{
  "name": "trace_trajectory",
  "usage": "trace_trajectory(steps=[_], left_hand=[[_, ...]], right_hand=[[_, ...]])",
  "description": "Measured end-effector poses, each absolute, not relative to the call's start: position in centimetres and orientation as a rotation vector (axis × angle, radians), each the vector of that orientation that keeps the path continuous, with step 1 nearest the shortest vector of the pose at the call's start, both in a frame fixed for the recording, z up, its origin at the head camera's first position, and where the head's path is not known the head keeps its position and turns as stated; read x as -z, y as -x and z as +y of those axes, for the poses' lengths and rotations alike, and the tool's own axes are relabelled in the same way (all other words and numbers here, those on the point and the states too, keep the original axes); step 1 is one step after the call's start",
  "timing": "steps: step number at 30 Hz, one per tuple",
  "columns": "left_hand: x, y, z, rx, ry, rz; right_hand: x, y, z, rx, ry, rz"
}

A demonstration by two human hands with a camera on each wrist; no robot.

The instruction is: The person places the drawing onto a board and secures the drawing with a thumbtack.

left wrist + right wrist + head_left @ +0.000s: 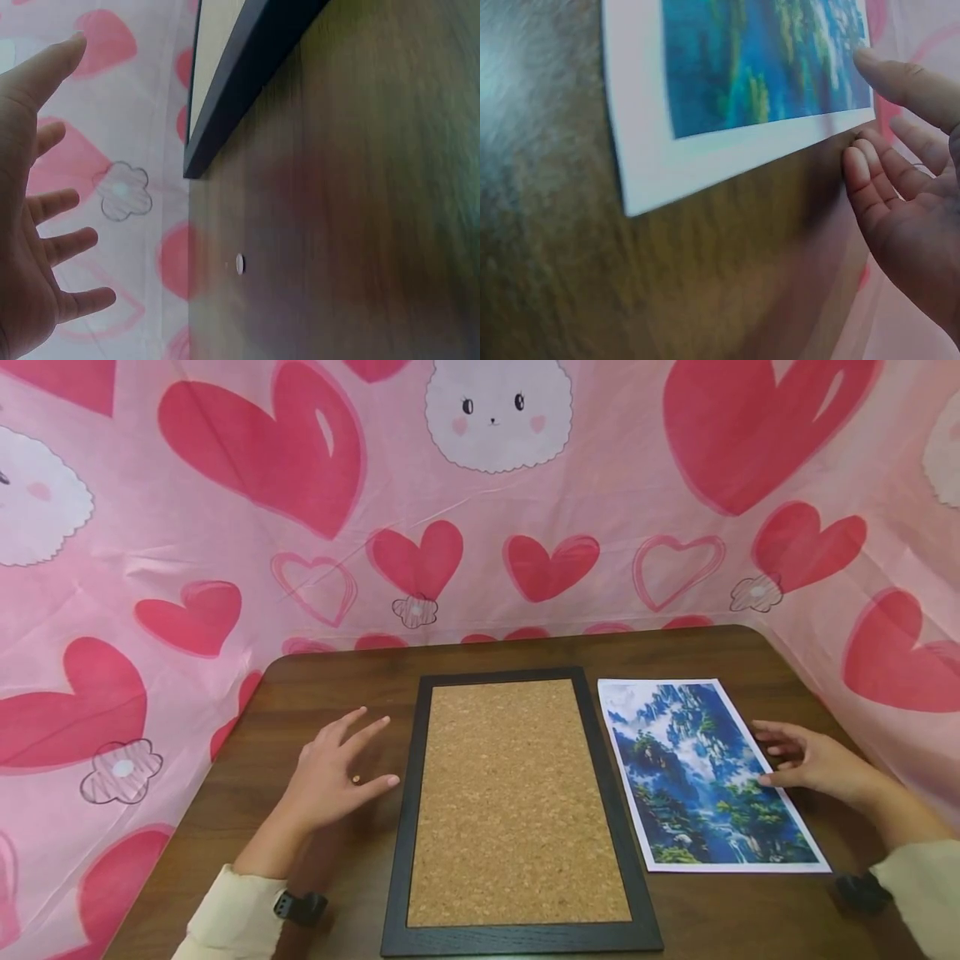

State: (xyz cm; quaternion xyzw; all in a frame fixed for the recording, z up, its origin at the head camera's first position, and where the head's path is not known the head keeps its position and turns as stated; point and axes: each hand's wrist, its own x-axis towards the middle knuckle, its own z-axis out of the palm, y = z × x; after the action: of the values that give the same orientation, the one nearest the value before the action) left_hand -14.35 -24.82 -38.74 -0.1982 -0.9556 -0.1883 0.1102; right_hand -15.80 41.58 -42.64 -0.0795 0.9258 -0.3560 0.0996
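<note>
My left hand (330, 777) hovers over the table left of the cork board (517, 802), fingers spread and holding nothing. The board has a black frame and lies flat in front of me. In the left wrist view, a small round disc (240, 264) lies on the wood below the spread fingers (71, 247). To the right of the board lies a printed landscape picture (705, 777) with blue mountains, trees and a white border. My right hand (825, 768) is at its right edge, thumb over the border and loosely bent fingers (859, 169) beside the edge.
The dark wooden table (337, 681) has rounded far corners. Pink cloth (480, 502) with red hearts hangs behind it and along both sides. Dark bands (300, 907) sit at both wrists, by the cream sleeves.
</note>
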Motion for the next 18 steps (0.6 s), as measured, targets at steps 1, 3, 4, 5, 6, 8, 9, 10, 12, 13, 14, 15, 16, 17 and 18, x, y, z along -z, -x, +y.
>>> trace_trajectory(steps=[1, 3, 4, 5, 6, 8, 9, 10, 12, 13, 14, 15, 16, 17, 18], left_hand=[[38.7, 14.3, -24.6, 0.563, 0.587, -2.814], [38.6, 14.4, -24.2, 0.586, 0.599, -2.822], [38.6, 14.4, -24.0, 0.601, 0.608, -2.825], [38.5, 14.4, -23.7, 0.611, 0.616, -2.828], [38.4, 14.5, -23.5, 0.621, 0.627, -2.831], [38.4, 14.6, -23.1, 0.635, 0.647, -2.833], [38.4, 14.6, -22.9, 0.644, 0.656, -2.835], [38.3, 14.6, -22.7, 0.652, 0.665, -2.838], [38.3, 14.7, -22.3, 0.664, 0.684, -2.840], [38.2, 14.7, -22.1, 0.672, 0.691, -2.842], [38.2, 14.7, -21.9, 0.686, 0.700, -2.842], [38.1, 14.8, -21.7, 0.698, 0.709, -2.842], [38.1, 14.8, -21.5, 0.707, 0.717, -2.842], [38.1, 14.9, -21.3, 0.716, 0.723, -2.845], [38.1, 14.9, -21.0, 0.722, 0.732, -2.847]], right_hand=[[42.7, 15.8, 41.6, 1.066, 0.232, 2.734], [42.8, 15.9, 41.6, 1.076, 0.230, 2.731], [42.9, 15.9, 41.5, 1.077, 0.231, 2.728], [42.9, 16.0, 41.4, 1.069, 0.230, 2.726], [42.9, 16.1, 41.4, 1.062, 0.230, 2.728], [42.9, 16.2, 41.2, 1.044, 0.237, 2.732], [42.8, 16.2, 41.1, 1.042, 0.239, 2.729], [42.8, 16.2, 41.0, 1.041, 0.237, 2.727], [42.8, 16.2, 40.9, 1.041, 0.226, 2.725], [42.8, 16.2, 40.9, 1.037, 0.219, 2.724], [42.8, 16.2, 40.8, 1.033, 0.207, 2.725], [42.8, 16.1, 40.8, 1.024, 0.194, 2.730], [42.8, 16.1, 40.8, 1.017, 0.179, 2.734], [42.8, 16.0, 40.8, 1.012, 0.163, 2.736], [42.8, 16.0, 40.8, 1.011, 0.147, 2.736]])
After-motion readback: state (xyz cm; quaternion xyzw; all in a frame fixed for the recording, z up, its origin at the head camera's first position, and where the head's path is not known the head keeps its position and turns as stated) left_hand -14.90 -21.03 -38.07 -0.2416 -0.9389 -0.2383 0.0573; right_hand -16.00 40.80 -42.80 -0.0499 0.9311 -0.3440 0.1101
